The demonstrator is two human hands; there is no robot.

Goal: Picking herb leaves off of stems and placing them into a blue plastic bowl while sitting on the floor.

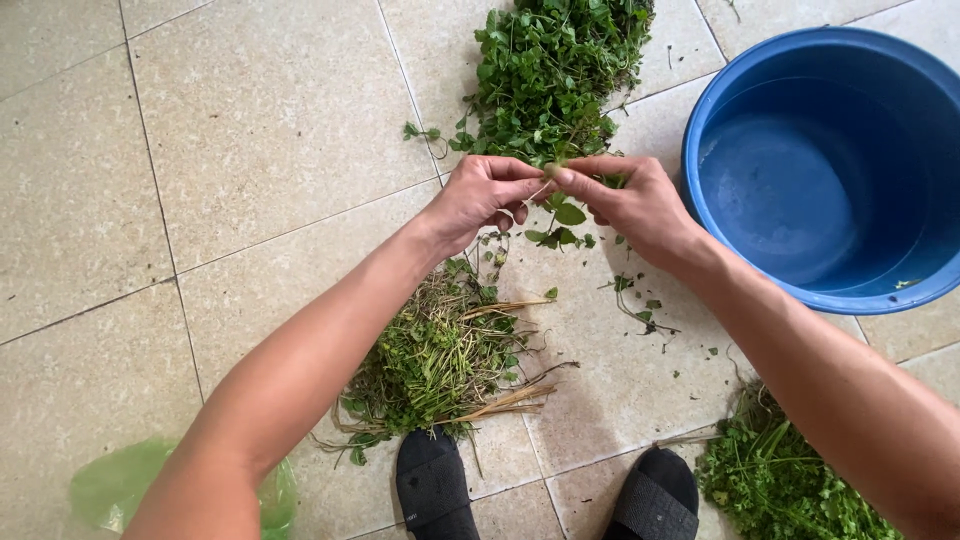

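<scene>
I have a small sprig of green herb (563, 218) pinched between both hands just above the middle of the frame. My left hand (482, 196) closes thumb and forefinger on its thin pale stem, and my right hand (628, 200) does the same from the other side, so the fingertips nearly meet. The sprig's round, bright green leaves hang below my right thumb, a few of them dangling free.

The stem itself is so fine that I can barely make it out between my fingertips, and my right palm hides whatever else may lie bunched inside it.

At the top centre lies a heap of fresh leafy greens (548, 72), cut off by the upper edge. Below my left wrist, in the lower middle, sits a pile of discarded stems and dry yellowish stalks (440, 358). Another pile of greens (780, 485) fills the lower right, partly covered by my right forearm. A blue plastic tub (700, 130) stands at the upper right, cut off by the frame. My two dark slippers (432, 485) show at the bottom edge, and a crumpled green plastic bag (110, 485) lies at the lower left on the beige tiled floor (250, 120).
</scene>
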